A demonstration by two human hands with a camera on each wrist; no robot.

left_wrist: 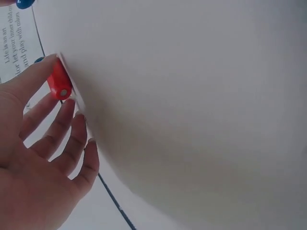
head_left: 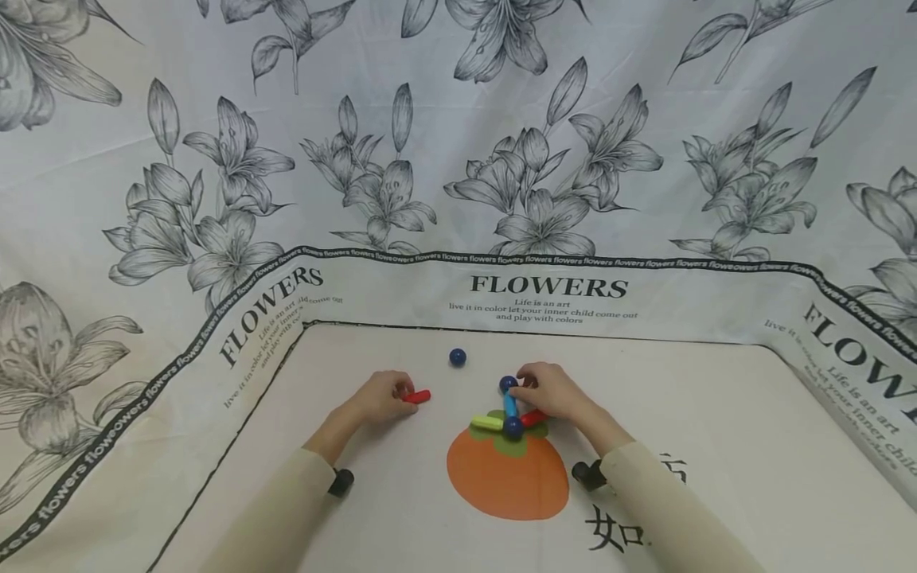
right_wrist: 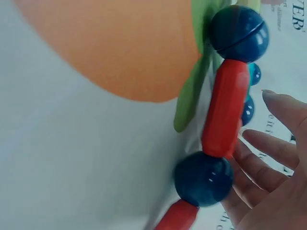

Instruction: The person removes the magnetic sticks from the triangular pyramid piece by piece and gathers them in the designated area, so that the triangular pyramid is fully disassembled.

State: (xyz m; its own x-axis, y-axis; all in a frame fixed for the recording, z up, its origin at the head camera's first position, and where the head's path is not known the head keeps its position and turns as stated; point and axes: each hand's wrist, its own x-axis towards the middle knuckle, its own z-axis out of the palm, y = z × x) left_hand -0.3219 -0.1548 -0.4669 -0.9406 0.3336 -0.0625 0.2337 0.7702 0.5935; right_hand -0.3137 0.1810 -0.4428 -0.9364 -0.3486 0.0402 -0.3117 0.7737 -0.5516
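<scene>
In the head view my left hand (head_left: 383,395) pinches a red rod (head_left: 417,395) between thumb and fingertips, low over the cloth. The left wrist view shows the red rod (left_wrist: 60,81) end-on, a small metal disc at its tip, the other fingers spread. My right hand (head_left: 553,391) has thumb and forefinger at a dark blue ball (head_left: 508,384) on the far end of a light blue rod (head_left: 510,404). That rod joins a second blue ball (head_left: 513,427), from which a yellow-green rod (head_left: 487,422) and a red rod (right_wrist: 225,108) branch. Another blue ball (right_wrist: 204,178) follows, with more red beyond.
A loose dark blue ball (head_left: 458,357) lies toward the back, between the hands. Beneath the joined pieces the pale cloth carries a printed orange persimmon (head_left: 509,477). Flower-printed fabric (head_left: 544,159) rises behind and at both sides. Black wrist devices (head_left: 341,482) sit at the cuffs.
</scene>
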